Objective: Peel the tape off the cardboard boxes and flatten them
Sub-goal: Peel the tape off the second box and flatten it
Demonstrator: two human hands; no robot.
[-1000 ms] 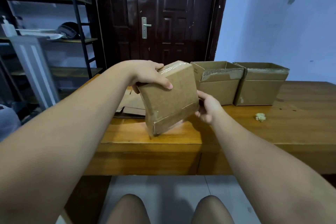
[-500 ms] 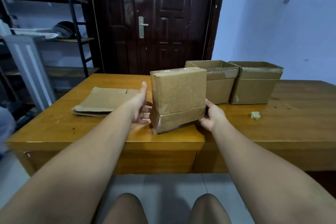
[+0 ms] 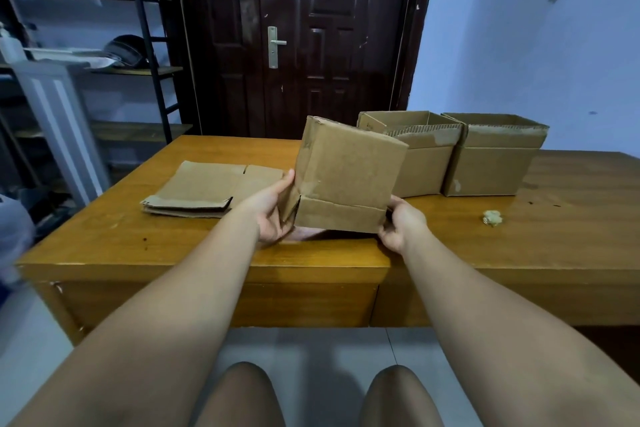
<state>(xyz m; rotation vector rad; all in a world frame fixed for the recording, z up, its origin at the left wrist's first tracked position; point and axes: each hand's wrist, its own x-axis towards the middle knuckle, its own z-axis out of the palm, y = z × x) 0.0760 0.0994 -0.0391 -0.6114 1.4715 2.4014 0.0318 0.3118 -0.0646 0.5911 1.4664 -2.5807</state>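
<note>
Both bare forearms rise from the lower corners of the frame and converge at centre. Left hand (image 3: 273, 213): thumb upright along the lower left edge of the cardboard box (image 3: 346, 180), palm cupping that corner. Right hand (image 3: 401, 224): fingers (image 3: 388, 218) curled round the lower right corner. Knees at bottom centre.

Matt cardboard box (image 3: 346, 180), glossy wooden table (image 3: 571, 246).

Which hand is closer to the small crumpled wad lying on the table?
Right. The right hand, at the box's lower right corner, lies left of the wad; the left hand is beyond the box, farther left.
</note>
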